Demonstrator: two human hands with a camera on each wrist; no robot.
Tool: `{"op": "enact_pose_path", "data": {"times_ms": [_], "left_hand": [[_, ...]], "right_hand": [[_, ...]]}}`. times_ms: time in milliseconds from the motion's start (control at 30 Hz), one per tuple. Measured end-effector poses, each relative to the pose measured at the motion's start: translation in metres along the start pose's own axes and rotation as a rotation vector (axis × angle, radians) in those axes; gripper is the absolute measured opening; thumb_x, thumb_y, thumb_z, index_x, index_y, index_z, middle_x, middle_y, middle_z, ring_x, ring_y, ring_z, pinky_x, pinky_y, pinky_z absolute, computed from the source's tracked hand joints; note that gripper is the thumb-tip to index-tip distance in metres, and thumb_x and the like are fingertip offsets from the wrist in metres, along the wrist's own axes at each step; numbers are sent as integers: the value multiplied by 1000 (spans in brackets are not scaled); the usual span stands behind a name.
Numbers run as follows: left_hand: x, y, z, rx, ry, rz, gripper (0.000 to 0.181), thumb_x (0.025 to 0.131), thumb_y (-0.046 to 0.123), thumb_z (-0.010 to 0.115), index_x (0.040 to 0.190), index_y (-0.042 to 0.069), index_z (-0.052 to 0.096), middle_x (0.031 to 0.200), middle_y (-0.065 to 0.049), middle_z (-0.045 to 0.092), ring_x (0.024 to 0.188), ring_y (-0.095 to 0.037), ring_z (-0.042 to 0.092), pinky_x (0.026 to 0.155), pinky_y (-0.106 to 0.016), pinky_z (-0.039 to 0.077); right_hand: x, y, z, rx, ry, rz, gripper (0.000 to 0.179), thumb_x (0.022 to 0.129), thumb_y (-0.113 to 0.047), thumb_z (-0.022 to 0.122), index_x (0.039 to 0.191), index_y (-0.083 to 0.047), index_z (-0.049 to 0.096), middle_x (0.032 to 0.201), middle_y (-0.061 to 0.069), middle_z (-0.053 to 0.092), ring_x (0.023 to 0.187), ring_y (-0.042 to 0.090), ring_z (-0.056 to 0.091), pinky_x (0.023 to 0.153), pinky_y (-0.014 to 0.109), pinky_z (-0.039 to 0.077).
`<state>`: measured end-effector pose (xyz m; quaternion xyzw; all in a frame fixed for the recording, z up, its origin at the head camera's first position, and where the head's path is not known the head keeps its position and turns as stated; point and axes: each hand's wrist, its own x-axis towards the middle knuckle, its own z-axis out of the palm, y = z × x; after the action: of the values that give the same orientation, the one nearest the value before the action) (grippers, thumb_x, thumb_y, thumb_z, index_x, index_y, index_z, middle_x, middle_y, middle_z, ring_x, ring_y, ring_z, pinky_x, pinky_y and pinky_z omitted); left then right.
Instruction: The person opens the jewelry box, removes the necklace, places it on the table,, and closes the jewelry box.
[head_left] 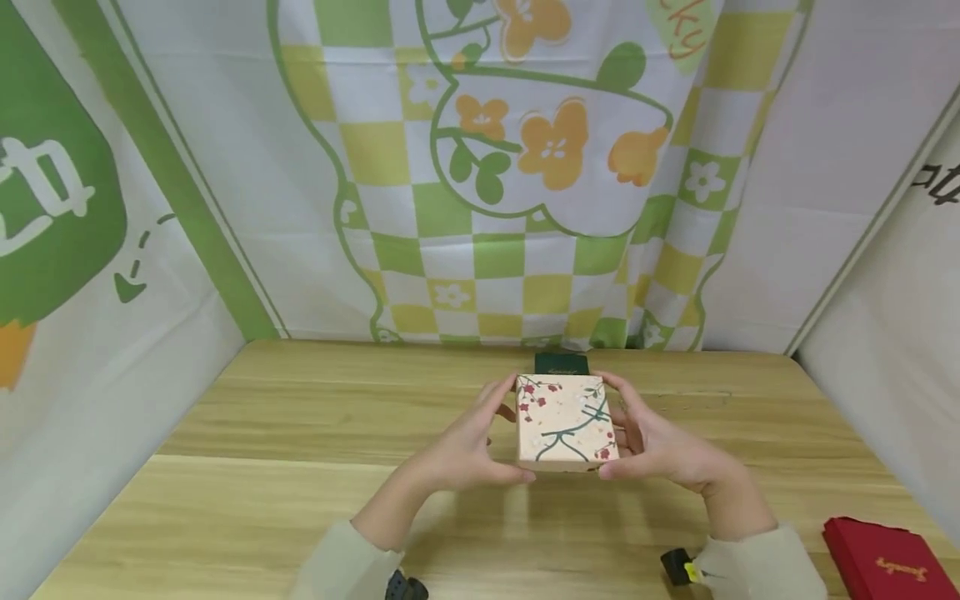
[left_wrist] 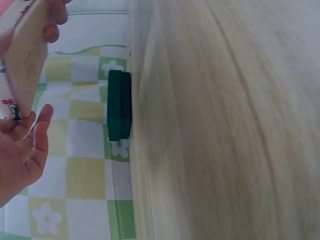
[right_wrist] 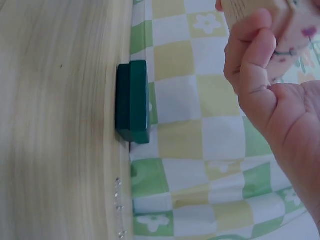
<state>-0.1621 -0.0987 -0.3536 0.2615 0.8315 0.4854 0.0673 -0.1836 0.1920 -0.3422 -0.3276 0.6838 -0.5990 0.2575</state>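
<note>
A cream gift box (head_left: 566, 421) with red blossoms and dark green branches on its lid is held up over the wooden table. My left hand (head_left: 468, 442) grips its left side, thumb at the near corner. On the opposite side my right hand (head_left: 663, 442) holds it with the thumb near the front right corner. Printing shows on the pale underside of the box in the left wrist view, where the left hand (left_wrist: 22, 147) pinches one corner. Curled fingers of the right hand (right_wrist: 262, 80) support the box in the right wrist view.
Behind the held box, a dark green box (head_left: 561, 363) sits at the table's back edge by the patterned curtain (head_left: 498, 275). A red box (head_left: 896, 562) with gold lettering lies at the near right. A thin clear beaded strand (right_wrist: 119, 207) rests on the wooden table (right_wrist: 55, 125).
</note>
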Motion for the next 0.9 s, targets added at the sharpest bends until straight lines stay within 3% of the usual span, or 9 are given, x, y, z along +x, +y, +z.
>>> {"op": "enact_pose_path", "data": {"times_ms": [200,333,467,667,800,900], "left_hand": [[-2,-1,-2,-20,27,24,117,69,23,90,159,20,14,153,0,31,125,-20,47,88,-44,47],[-5,-1,-3,-29,40,34,119,69,23,90,160,22,12,155,2,30,122,-19,50,84,-39,46],[-7,-1,-4,-10,59,69,121,70,24,89,161,20,9,154,-2,33,117,-19,54,80,-37,45],[-8,-2,-3,53,79,86,123,69,25,91,161,17,9,149,0,40,112,-15,55,77,-33,45],[-10,-2,-3,95,97,83,125,65,25,93,160,17,13,142,3,46,110,-13,53,79,-33,48],[-12,-1,-3,126,107,88,124,62,26,93,160,17,17,133,6,51,111,-13,51,84,-35,50]], "right_hand": [[6,-4,12,-126,126,18,115,75,0,80,156,-14,-1,139,37,33,104,32,62,86,38,58],[7,-4,14,-227,187,-43,111,72,-2,83,154,-6,9,131,36,37,96,30,60,77,37,59],[7,-4,13,-312,210,-105,114,71,-6,84,157,-8,9,136,29,38,103,24,54,78,34,56],[9,-8,10,-452,187,-107,105,70,-14,87,154,-11,23,123,19,49,99,18,52,77,31,55],[8,-10,12,-551,196,-132,106,67,-21,90,151,-10,26,129,14,50,104,16,52,81,29,53],[4,-10,15,-619,235,-155,111,63,-25,92,151,-13,26,138,12,46,113,19,50,88,35,51]]}}
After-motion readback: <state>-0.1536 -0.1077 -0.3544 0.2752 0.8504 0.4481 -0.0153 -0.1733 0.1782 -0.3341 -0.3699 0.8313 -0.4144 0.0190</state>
